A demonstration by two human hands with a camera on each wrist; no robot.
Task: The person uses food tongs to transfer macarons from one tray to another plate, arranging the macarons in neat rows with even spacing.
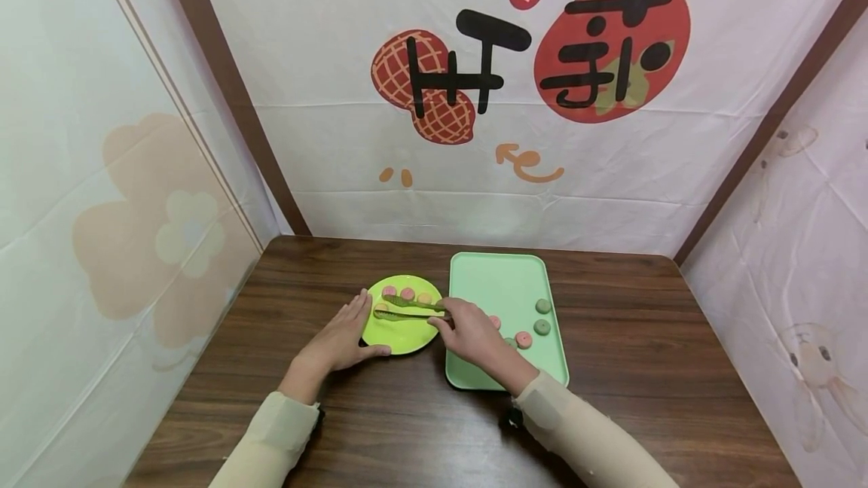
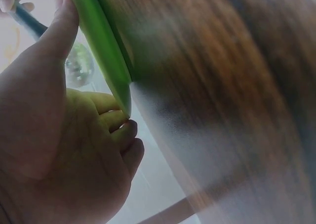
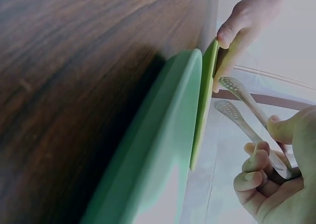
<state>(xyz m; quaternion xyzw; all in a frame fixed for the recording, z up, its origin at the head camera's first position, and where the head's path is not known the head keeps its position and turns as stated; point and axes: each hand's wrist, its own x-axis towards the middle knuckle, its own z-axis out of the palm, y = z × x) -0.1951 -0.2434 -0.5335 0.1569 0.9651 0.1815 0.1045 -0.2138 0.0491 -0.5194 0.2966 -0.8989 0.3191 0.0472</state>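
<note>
In the head view my left hand (image 1: 343,337) rests at the left rim of a lime-green plate (image 1: 400,339), its fingers and thumb spread along the edge. My right hand (image 1: 475,331) grips metal tongs (image 1: 410,315) that reach over the plate. Several small round pieces, like macarons, lie on the plate: pink ones (image 1: 407,294) and yellowish ones (image 1: 424,298). One yellowish piece (image 1: 381,308) is beside the lower tong tip. The right wrist view shows the perforated tong tips (image 3: 232,110) apart, with nothing visible between them.
A mint-green tray (image 1: 498,277) stands right of the plate, under the right forearm. Green pieces (image 1: 542,327) and pink pieces (image 1: 524,340) lie on it; the hand and arm partly cover others. The brown wooden table (image 1: 393,428) ends at a printed curtain behind.
</note>
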